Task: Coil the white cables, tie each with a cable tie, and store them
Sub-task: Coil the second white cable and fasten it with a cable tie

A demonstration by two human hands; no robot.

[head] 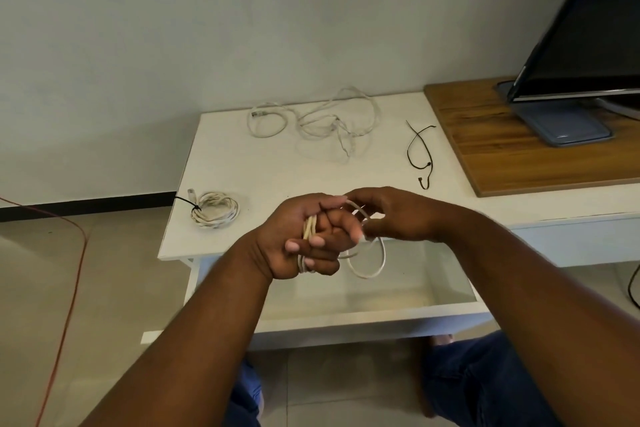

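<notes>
Two hands meet above the front edge of a white table [277, 170], over an open drawer [367, 314] that is pulled out below the table top. The left hand [304, 239] grips a white cable [367, 272]. Its fingers are curled round several turns of it, and the strands show between the fingers and the palm. The right hand [391, 215] is just beside the left hand and touches it. Its fingers pinch one strand of the same cable near the top, though this part is a little blurred. One loop of the cable hangs down below both hands, in front of the drawer.

At the front left corner of the table lies a tied coil [216, 215]. It is a white cable wound flat, with a black tie [194, 206] closed round its left side. At the back of the table, near the wall, lie the loose cables [311, 121], white and tangled in open loops. To the right of them, apart, lie black cable ties [420, 152], bent and crossing each other.

Right of the table, a wooden board [512, 156] carries the base of a dark monitor [588, 28]. A red wire [69, 270] runs over the floor at the left. Knees in blue trousers [485, 378] show below the drawer.
</notes>
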